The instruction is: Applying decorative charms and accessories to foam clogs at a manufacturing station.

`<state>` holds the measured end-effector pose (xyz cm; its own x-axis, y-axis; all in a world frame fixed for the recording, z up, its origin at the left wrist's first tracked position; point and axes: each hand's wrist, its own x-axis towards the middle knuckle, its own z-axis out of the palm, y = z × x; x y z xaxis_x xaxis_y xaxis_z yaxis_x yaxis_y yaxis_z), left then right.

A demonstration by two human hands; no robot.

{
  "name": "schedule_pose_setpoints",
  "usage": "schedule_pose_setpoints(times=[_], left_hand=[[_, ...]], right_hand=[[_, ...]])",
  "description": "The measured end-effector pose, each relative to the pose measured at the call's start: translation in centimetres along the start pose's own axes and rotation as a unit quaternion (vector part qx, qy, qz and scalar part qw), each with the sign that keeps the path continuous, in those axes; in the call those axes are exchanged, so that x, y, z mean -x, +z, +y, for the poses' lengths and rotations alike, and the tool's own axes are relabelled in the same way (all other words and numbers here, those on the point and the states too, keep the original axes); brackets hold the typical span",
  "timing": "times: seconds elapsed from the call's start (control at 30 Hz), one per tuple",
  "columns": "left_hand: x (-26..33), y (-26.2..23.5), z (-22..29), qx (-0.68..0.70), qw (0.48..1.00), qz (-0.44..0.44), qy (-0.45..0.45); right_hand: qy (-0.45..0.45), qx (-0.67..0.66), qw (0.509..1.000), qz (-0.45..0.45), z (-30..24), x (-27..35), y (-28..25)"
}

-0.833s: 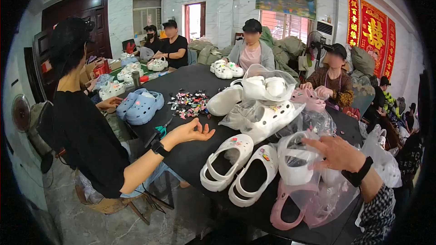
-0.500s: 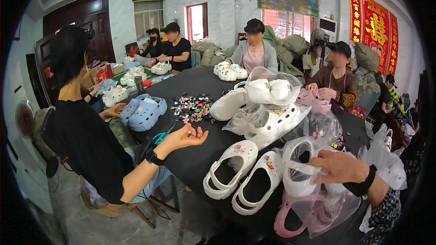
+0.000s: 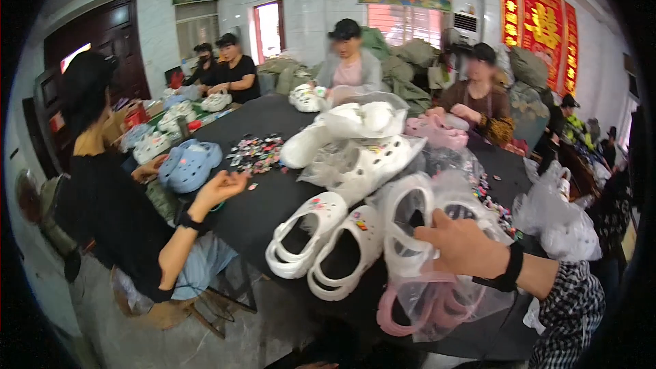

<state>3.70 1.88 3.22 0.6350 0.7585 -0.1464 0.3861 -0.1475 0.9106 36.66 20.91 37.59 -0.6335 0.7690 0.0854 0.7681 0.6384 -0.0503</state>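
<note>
My right hand [image 3: 466, 246], in a checked sleeve with a dark wristband, is closed on a clear plastic bag [image 3: 383, 198] that holds white clogs [image 3: 403, 249]. Beneath the hand, pink clogs [image 3: 393, 311] lie partly under clear film at the table's near edge. Just left of the bag, two unbagged white clogs [image 3: 352, 260] with small coloured charms rest on the black tabletop. Behind them more white clogs [image 3: 365, 171] are stacked, some in clear bags. Only a sliver of skin, perhaps my left hand [image 3: 317, 365], shows at the lower edge; its fingers are hidden.
Loose coloured charms [image 3: 256, 154] lie mid-table, with more to the right of the stack. On the left, a co-worker's hand [image 3: 225, 188] reaches over the table near blue clogs [image 3: 188, 164]. Other people sit around it. Bagged shoes [image 3: 564, 219] stand at the right.
The view has turned, so the whole scene sits further left. My right hand keeps its place at the bag. The left co-worker's hand has shifted slightly toward the blue clogs.
</note>
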Motion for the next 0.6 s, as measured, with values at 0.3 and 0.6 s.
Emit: schedule_pose_setpoints(times=[0.3, 0.6], left_hand=[[-4.2, -4.2, 8.1, -0.060, 0.990, 0.104, 0.079], [-8.7, -10.2, 21.8, -0.122, 0.930, 0.231, 0.260]], right_hand=[[0.040, 0.016, 0.989, 0.145, 3.8, 3.7, -4.4], [0.049, 0.178, 0.935, 0.303, 13.9, 1.5, -11.4]])
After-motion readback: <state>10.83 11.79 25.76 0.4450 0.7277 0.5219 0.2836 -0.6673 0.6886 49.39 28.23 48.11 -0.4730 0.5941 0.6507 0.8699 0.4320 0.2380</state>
